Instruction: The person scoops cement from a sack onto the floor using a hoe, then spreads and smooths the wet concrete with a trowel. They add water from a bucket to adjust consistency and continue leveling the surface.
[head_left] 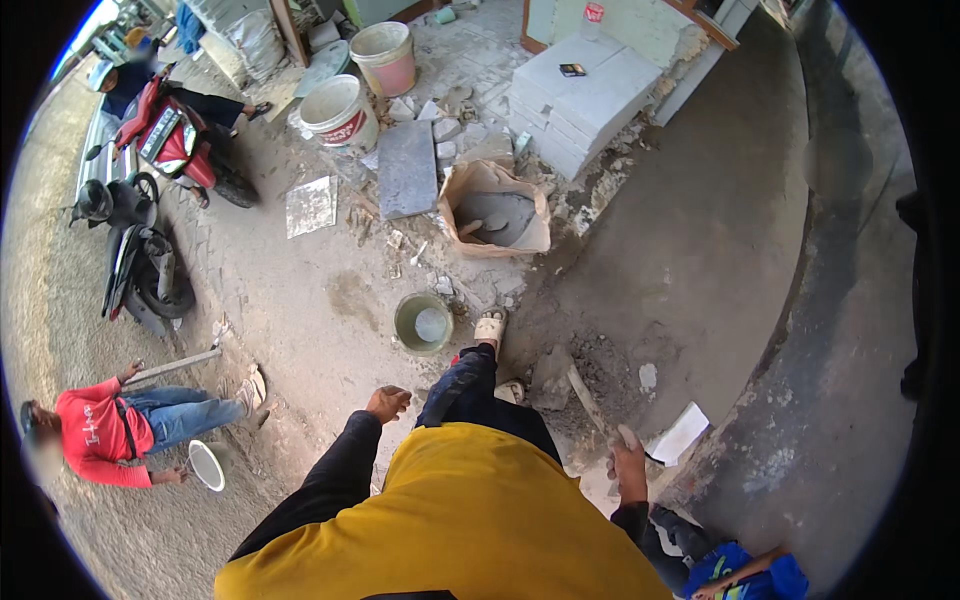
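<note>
My left hand (388,403) hangs just left of my raised knee, its fingers curled in with nothing seen in them. Low on the right is my right hand (628,465), its fingers apart and partly stretched out. The wooden handle (588,398) of a tool runs up to its fingertips, apparently below the hand; the tool's head lies by a heap of grey rubble (605,360). Beside that hand shows a flat white piece (680,434). Ahead of my sandalled foot (490,328) stands a green bucket (424,324) with something pale inside.
An open sack of grey powder (495,212), a grey slab (408,168), paint buckets (340,110) and stacked pale blocks (580,90) stand ahead. Left are motorbikes (165,140) and a person in red (105,430) with a pail. Another person in blue (745,575) is low right.
</note>
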